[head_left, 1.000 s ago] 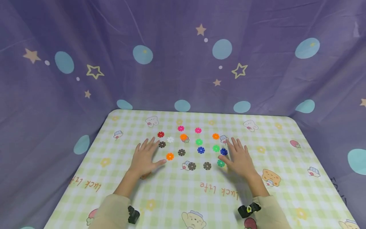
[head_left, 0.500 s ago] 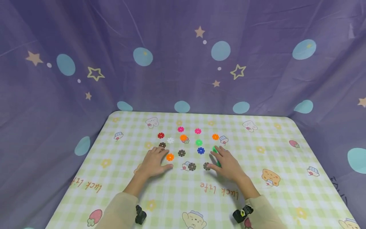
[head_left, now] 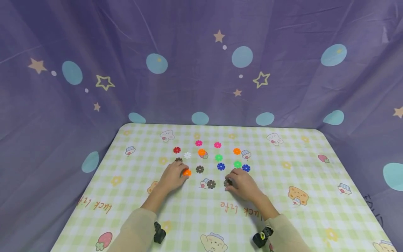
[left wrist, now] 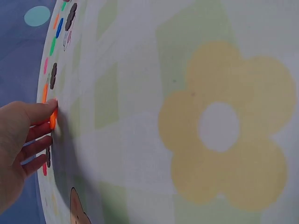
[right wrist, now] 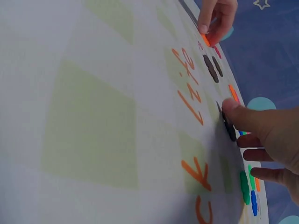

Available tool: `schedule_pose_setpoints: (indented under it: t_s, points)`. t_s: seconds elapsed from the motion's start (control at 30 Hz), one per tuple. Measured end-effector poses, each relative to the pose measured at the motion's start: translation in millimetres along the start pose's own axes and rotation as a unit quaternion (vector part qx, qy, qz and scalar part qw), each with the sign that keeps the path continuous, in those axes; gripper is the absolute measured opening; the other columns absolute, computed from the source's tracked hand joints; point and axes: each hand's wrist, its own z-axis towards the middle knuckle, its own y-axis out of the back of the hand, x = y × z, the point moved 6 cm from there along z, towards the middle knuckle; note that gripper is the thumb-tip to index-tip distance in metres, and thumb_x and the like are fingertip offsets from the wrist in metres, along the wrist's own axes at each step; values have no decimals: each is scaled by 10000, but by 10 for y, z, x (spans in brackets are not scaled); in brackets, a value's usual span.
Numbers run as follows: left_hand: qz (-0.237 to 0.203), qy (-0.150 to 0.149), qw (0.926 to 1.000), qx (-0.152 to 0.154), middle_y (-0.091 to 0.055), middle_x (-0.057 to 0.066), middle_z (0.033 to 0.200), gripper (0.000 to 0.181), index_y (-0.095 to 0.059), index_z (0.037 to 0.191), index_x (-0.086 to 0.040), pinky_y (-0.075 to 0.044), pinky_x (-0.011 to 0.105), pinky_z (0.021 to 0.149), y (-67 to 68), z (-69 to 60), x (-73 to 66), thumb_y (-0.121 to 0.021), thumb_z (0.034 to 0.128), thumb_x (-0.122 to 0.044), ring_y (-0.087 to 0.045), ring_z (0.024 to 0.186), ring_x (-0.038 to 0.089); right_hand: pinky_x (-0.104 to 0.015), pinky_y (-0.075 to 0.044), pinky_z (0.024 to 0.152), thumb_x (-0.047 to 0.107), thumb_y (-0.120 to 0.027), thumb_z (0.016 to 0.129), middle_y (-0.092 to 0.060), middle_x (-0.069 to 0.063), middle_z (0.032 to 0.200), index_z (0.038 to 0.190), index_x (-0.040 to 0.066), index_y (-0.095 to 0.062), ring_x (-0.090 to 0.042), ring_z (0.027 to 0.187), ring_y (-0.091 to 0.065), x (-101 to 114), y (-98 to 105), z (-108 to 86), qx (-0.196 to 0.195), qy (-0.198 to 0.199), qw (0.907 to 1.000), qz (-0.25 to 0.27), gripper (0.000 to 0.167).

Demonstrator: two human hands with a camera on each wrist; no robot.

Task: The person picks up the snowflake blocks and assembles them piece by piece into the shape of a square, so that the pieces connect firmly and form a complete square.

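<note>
Small notched plastic discs, snowflake-shaped building pieces, lie spread over the table's middle. In the head view my left hand (head_left: 172,176) pinches an orange disc (head_left: 187,173) at its edges, thumb near and fingers far; the left wrist view also shows that orange disc (left wrist: 53,119) at the fingertips. My right hand (head_left: 245,184) has thumb and index finger curled about a dark brown disc (head_left: 226,182). The right wrist view shows the thumb touching this dark disc (right wrist: 228,126). A darker green disc (right wrist: 245,187) lies below the right hand, hidden in the head view.
Around the hands lie other discs, among them a dark brown disc (head_left: 211,184), a blue disc (head_left: 221,166), a white disc (head_left: 187,155) and a red disc (head_left: 177,150). The checked tablecloth (head_left: 189,217) has printed figures. A purple curtain (head_left: 195,94) hangs behind the table.
Both hands have come inward and down to the table. The left fingers have closed on the orange disc; the right hand has moved left, and its fingers have closed about the dark brown disc.
</note>
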Motion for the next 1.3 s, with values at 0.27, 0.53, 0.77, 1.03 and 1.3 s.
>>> schedule_pose_setpoints:
  t_s: [0.27,0.53,0.77,1.03,1.3]
  points:
    - [-357,213,9991,-91,-654,44,971,287,-700,993,-91,-521,373,883,9,22,13,-803,761,-227,-602,913,212,-278,-517,764,306,-847,698,-641,44,864,906,143,-699,-89,807,-558,-34,-50,46,286,-553,9973,397,303]
    - [-1178,508,9917,120,-581,-19,834,240,-670,957,-132,-449,238,673,-32,42,44,-800,756,-139,-502,737,102,-179,-458,658,222,-846,702,-602,101,797,861,195,-631,-37,718,-506,-141,-139,50,671,-1514,9746,1505,268]
    - [-1562,504,9864,64,-609,-16,812,235,-683,967,-134,-444,213,639,-29,23,25,-783,761,-79,-507,712,99,-161,-489,686,130,-791,758,-661,92,816,879,205,-670,-45,740,-561,-178,-216,5,599,-1902,9515,2344,187]
    - [-2045,814,9755,65,-674,13,832,158,-715,928,-111,-486,206,668,-48,-6,61,-760,783,-70,-563,734,93,-159,-534,753,38,-728,797,-717,39,877,943,167,-711,-57,795,-635,-178,-215,33,479,-2170,9338,2804,195]
    - [-2917,1225,9483,240,-696,42,850,150,-722,923,-62,-526,205,694,-107,-28,-45,-765,779,-75,-598,743,104,-166,-548,675,12,-725,797,-729,-77,887,950,71,-709,-103,748,-657,-156,-197,71,357,-2429,9000,3602,165]
